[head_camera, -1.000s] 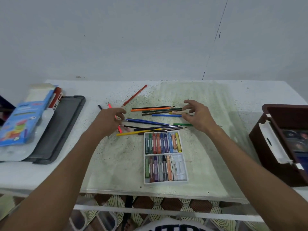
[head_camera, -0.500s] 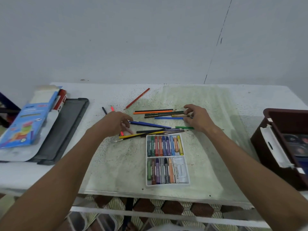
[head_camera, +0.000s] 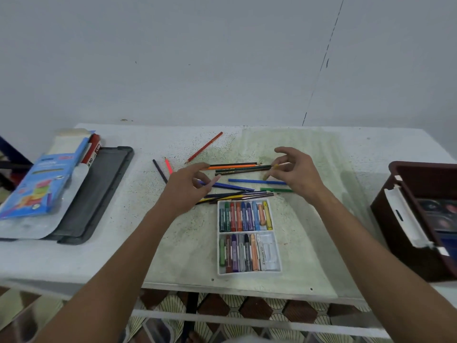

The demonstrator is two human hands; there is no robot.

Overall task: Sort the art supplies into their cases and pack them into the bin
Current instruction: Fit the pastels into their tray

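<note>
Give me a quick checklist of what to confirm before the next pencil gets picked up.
1. Left hand free, fingers relaxed over the pencils: ok.
2. Right hand grip on the yellow pencil: cannot tell, blurred.
3. Loose coloured pencils all gathered: not ok, the red pencil lies apart.
4. Crayon tray filled: not ok, empty slots at lower right.
5. Pencil box within reach at left: ok.
6. Brown bin open: ok.

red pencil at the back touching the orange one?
Apart. Head view shows bare table between the red pencil and the orange pencil.
</note>
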